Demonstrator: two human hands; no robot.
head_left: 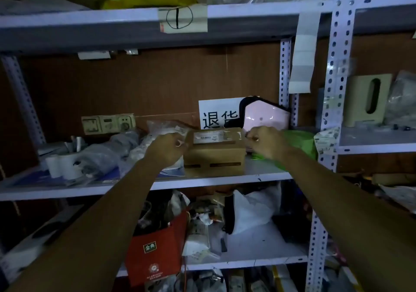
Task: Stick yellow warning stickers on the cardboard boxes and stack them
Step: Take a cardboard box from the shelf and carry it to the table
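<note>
Cardboard box (215, 154) on middle shelf (225, 180), white label (208, 138) on its top, green bag (299, 141) just beside it. Left hand (167, 148) at the box's upper left edge, right hand (264, 141) at its upper right corner. Fingers curled on both; cannot tell whether either grips the box.

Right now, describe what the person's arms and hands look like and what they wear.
Both arms are bare from the frame's bottom edge to the wrists: no sleeves show. The left hand and right hand wear no gloves, and no watch or bracelet shows at either wrist. Dim light hides finer marks.
</note>
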